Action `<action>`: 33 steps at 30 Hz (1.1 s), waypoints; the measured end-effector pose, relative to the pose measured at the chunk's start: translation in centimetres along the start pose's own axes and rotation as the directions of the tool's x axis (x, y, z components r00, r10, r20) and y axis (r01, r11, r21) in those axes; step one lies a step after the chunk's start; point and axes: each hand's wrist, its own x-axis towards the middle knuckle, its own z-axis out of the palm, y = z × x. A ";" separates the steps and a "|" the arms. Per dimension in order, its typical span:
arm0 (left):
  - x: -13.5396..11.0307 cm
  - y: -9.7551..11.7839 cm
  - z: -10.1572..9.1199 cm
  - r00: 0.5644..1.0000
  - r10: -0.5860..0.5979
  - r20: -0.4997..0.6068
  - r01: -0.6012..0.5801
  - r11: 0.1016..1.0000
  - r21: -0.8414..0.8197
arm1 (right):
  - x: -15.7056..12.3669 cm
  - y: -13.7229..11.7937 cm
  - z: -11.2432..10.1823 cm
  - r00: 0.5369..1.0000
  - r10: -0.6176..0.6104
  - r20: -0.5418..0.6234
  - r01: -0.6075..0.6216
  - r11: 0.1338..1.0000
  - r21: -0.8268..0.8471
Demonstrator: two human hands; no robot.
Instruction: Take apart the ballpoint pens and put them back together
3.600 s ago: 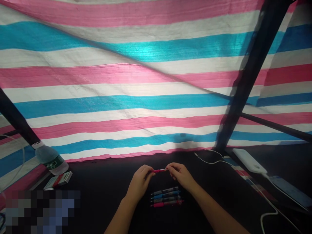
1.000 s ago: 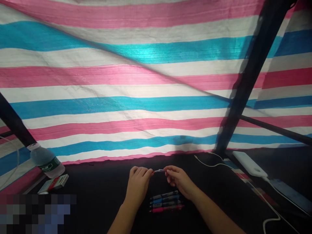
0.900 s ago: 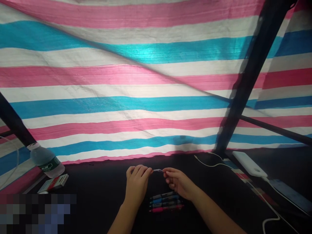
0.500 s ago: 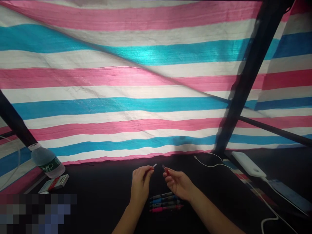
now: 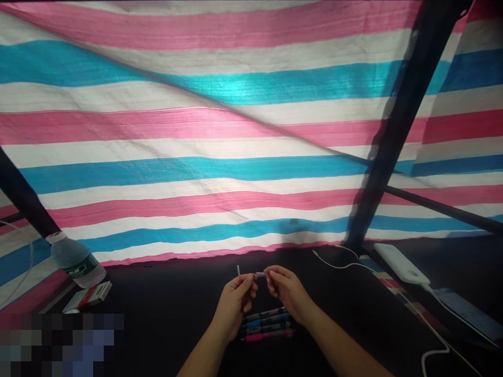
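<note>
My left hand (image 5: 233, 302) is closed around a thin red pen part with a white end (image 5: 238, 270) that sticks up above the fingers. With fingertips pinched, my right hand (image 5: 290, 293) holds a small red pen piece (image 5: 268, 273). A thin pale rod (image 5: 260, 274) bridges the narrow gap between both hands; which hand grips it I cannot tell. Just below them, several pens lie side by side on the black table, among them a pink pen (image 5: 255, 337) and a blue pen (image 5: 250, 323). The hands partly cover their ends.
On the left stand a water bottle (image 5: 76, 261) and a small box (image 5: 88, 296). To the right lie a white power bank (image 5: 401, 263), a phone (image 5: 469, 311) and white cables (image 5: 434, 330). Striped sheeting (image 5: 196, 167) hangs behind the black table (image 5: 165, 314), between dark poles (image 5: 396, 136).
My two hands have come closer together. The left one has shifted slightly right and turned, so its piece now points up, and a pale rod spans the gap.
</note>
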 end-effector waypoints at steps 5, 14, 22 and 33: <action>-0.3 -0.1 0.3 0.996 -0.084 -0.028 0.086 0.996 0.038 | -0.3 -0.2 0.1 0.983 -0.181 -0.012 0.162 0.904 -0.397; 0.0 -0.5 0.2 0.968 -0.249 0.005 0.248 0.961 -0.119 | -0.8 -0.3 -0.2 0.915 -0.403 0.010 0.316 0.701 -0.640; -0.1 -0.9 -0.3 0.934 -0.333 0.133 0.355 0.908 -0.221 | -1.3 -0.8 0.3 0.933 -0.348 0.097 0.334 0.731 -0.595; -0.3 0.0 0.3 0.933 -0.339 0.122 0.359 0.901 -0.242 | -1.6 -0.2 0.2 0.915 -0.393 0.095 0.376 0.740 -0.558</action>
